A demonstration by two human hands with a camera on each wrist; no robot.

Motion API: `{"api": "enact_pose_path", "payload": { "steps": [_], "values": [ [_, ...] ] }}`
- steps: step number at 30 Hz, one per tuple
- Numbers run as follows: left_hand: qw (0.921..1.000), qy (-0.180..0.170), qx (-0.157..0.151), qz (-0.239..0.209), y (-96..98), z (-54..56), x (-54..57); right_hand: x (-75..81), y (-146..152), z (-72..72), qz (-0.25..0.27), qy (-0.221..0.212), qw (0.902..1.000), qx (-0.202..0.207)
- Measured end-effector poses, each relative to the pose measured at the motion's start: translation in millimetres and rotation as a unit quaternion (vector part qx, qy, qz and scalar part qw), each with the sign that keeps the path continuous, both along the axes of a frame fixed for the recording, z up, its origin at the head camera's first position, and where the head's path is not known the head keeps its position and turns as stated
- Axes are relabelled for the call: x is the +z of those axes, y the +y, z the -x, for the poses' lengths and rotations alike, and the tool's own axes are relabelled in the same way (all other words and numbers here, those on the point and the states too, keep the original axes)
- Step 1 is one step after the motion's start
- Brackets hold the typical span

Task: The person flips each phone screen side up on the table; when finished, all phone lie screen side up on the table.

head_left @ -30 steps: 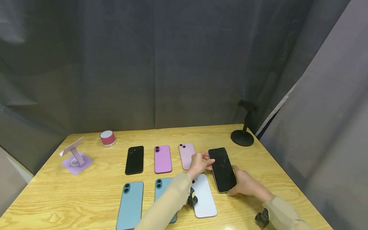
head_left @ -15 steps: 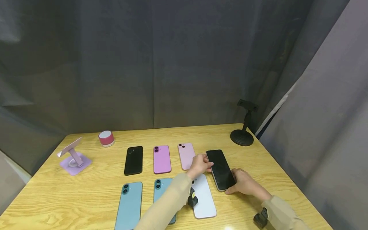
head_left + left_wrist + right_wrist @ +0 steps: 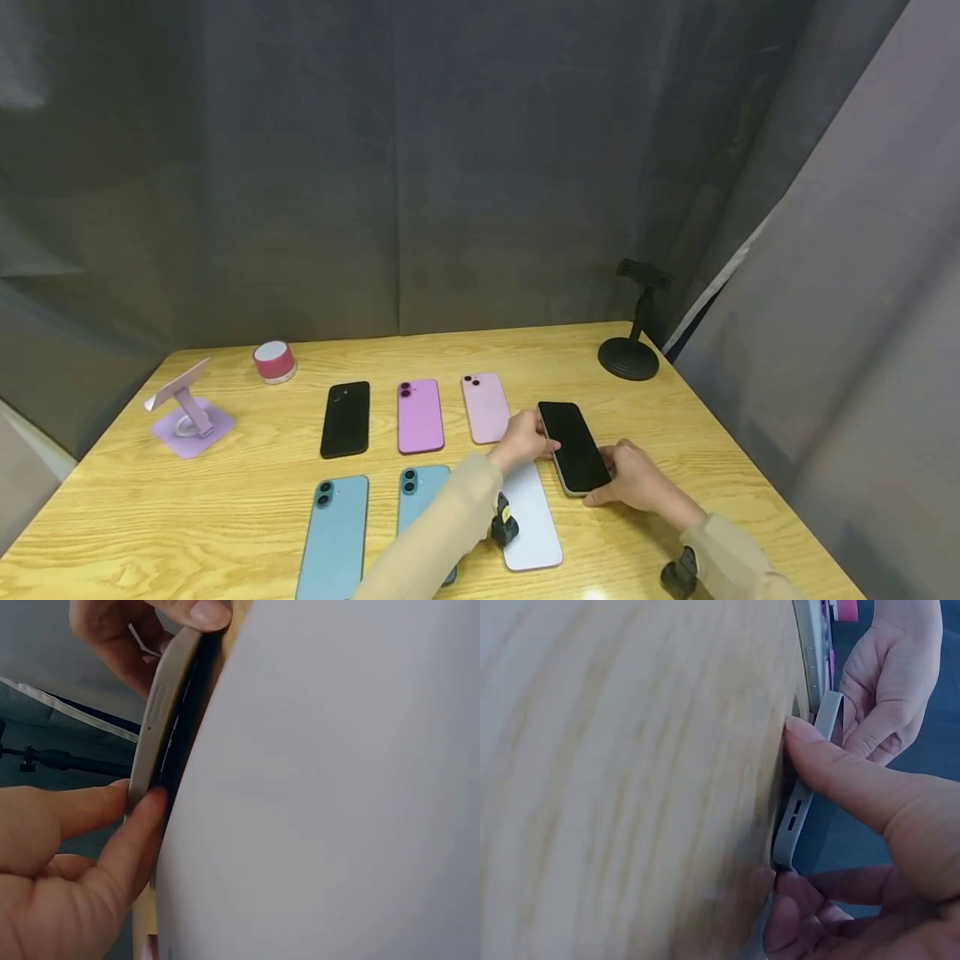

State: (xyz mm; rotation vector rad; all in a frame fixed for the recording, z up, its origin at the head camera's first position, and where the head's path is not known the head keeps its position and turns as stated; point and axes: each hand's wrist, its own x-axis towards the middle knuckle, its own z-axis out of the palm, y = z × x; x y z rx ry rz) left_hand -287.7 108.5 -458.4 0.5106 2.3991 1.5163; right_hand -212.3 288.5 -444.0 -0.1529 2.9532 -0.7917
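Observation:
A smartphone (image 3: 576, 450), black screen upward and pale at the edge, is tilted low over the right part of the table. My left hand (image 3: 523, 440) pinches its upper left edge between thumb and fingers. At its lower right corner, my right hand (image 3: 633, 479) grips it. The left wrist view shows the phone's side edge (image 3: 154, 712) with a dark gap beneath. In the right wrist view, my thumb and fingers span its bottom edge (image 3: 795, 810). A white phone (image 3: 534, 525) lies under my left wrist, its top hidden; a pale pink phone (image 3: 486, 408) lies just behind.
A black phone (image 3: 346, 421) and purple phone (image 3: 420, 417) lie left of the pink one. In front lie two blue phones, one uncovered (image 3: 333, 537), one (image 3: 422, 487) partly behind my left sleeve. A lilac stand (image 3: 193, 417), pink tape roll (image 3: 275, 362) and black stand (image 3: 628, 358) stand farther back.
The top of the held phone has come down and nearer to me, so it lies flatter and lower. Both hands keep their hold. The other phones stay put; the view shifts slightly.

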Motion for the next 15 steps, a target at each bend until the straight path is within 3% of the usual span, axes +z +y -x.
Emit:
{"api": "enact_pose_path", "payload": {
  "steps": [15],
  "values": [
    [0.9983, -0.054, 0.02, 0.002, -5.9, -5.3, 7.1, -1.2, 1.7, 8.3, 0.013, 0.0, 0.9993, 0.036]
  ]
}}
